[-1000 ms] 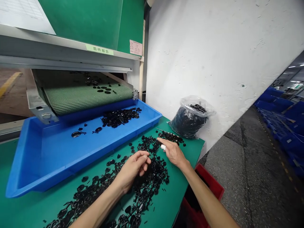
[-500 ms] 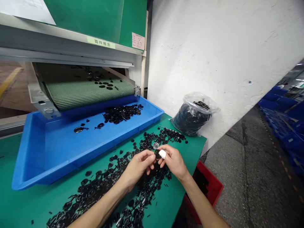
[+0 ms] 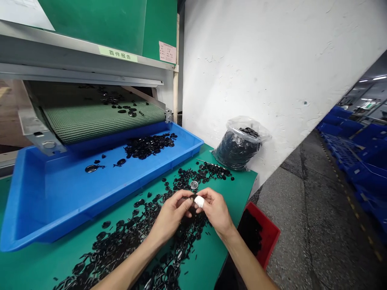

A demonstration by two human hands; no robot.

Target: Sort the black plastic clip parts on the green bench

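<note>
Between the fingertips of my left hand (image 3: 172, 213) and my right hand (image 3: 217, 211) is a small black round plastic part (image 3: 194, 197), pinched from both sides and mostly covered by the fingers. White tape (image 3: 198, 201) wraps my right thumb. Just beyond the fingers lies a round part with a silvery ring (image 3: 194, 185). Under and around both hands spreads a heap of small black plastic parts (image 3: 121, 237), discs and thin sticks among them, on the green tabletop (image 3: 217, 245).
A blue tray (image 3: 75, 201) holding black parts (image 3: 148, 146) stands below the green conveyor belt (image 3: 102, 121). At the table's back right, a clear bag (image 3: 238, 145) of black parts leans by the white wall (image 3: 256, 60). A red bin (image 3: 270, 241) sits lower, right of the table.
The view has turned slightly right, so the surroundings sit further left. Both hands keep hold of the black round part, which is now more hidden by the fingers.
</note>
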